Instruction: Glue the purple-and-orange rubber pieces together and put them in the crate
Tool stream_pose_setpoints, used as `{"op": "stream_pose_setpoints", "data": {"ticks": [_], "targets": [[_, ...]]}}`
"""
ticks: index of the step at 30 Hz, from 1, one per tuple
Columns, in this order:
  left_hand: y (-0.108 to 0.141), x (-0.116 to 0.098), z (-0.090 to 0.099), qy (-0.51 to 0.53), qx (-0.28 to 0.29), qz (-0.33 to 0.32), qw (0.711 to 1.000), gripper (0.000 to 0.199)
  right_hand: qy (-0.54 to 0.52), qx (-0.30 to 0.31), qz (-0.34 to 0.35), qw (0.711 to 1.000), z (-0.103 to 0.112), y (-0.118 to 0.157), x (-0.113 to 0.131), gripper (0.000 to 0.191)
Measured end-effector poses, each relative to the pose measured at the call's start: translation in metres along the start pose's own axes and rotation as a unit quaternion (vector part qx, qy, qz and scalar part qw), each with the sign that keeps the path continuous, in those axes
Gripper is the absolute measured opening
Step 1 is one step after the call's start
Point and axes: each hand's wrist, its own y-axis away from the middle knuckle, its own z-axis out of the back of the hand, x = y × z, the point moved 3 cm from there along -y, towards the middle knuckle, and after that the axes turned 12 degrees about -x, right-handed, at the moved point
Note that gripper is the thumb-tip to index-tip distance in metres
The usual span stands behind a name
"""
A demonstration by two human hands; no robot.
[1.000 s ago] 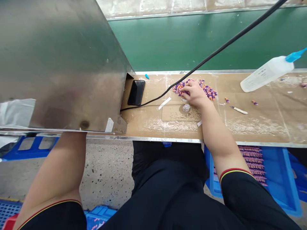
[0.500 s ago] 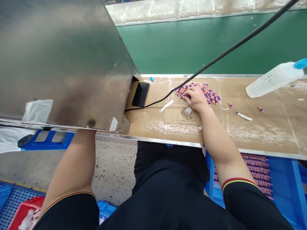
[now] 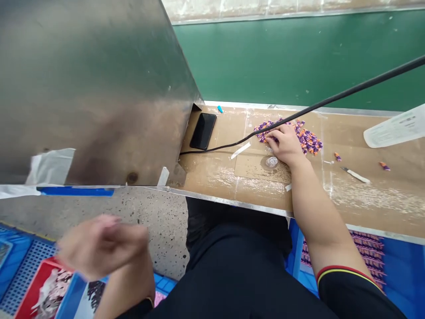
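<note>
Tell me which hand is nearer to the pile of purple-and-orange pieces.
Right. The right hand is at the pile; the left hand is away from it, off the workbench.

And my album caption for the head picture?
Right hand at the small purple-and-orange pieces, blurred left hand over speckled grey floor.

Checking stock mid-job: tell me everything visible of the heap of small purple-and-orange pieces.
The purple-and-orange heap lies loose and unordered, spread sideways, on the brown, cardboard-like bench surface. Each piece is too small to tell shape or material. The bare right hand partly covers it and appears to touch it; in this view a thin black cable crosses its left part.
</note>
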Motion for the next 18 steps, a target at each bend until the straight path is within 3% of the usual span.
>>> {"op": "stream_pose_setpoints", "data": {"ticks": [1,2,3,4,7,9,13,16,18], "targets": [[0.018,-0.024,0.003,0.005,0.013,-0.092,0.996,0.049,-0.006,-0.014,-0.001,1.000,0.002,-0.001,0.002,0.017],[0.037,-0.045,-0.005,0.025,0.110,-0.105,0.988,0.055,-0.012,-0.027,-0.005,1.000,0.004,-0.001,0.003,0.018],[0.055,-0.066,-0.016,0.083,0.184,-0.065,0.977,0.055,-0.018,-0.038,-0.013,0.999,0.006,-0.002,0.005,0.019],[0.070,-0.084,-0.030,0.144,0.191,-0.014,0.971,0.052,-0.023,-0.045,-0.028,0.998,0.009,-0.002,0.007,0.020],[0.097,-0.125,-0.089,0.257,0.184,0.036,0.948,0.047,-0.038,-0.058,-0.089,0.994,0.025,-0.001,0.012,0.019],[0.103,-0.136,-0.131,0.325,0.169,0.057,0.929,0.049,-0.054,-0.062,-0.102,0.991,0.042,0.002,0.016,0.017],[0.107,-0.138,-0.204,0.385,0.171,0.066,0.905,0.059,-0.089,-0.038,-0.113,0.989,0.077,0.013,0.024,0.012],[0.118,-0.136,-0.241,0.429,0.206,0.075,0.876,0.052,-0.158,-0.021,-0.168,0.973,0.087,0.024,0.025,0.014],[0.128,-0.131,-0.255,0.433,0.224,0.120,0.865,0.042,-0.193,-0.016,-0.199,0.961,0.085,0.029,0.026,0.016]]}}
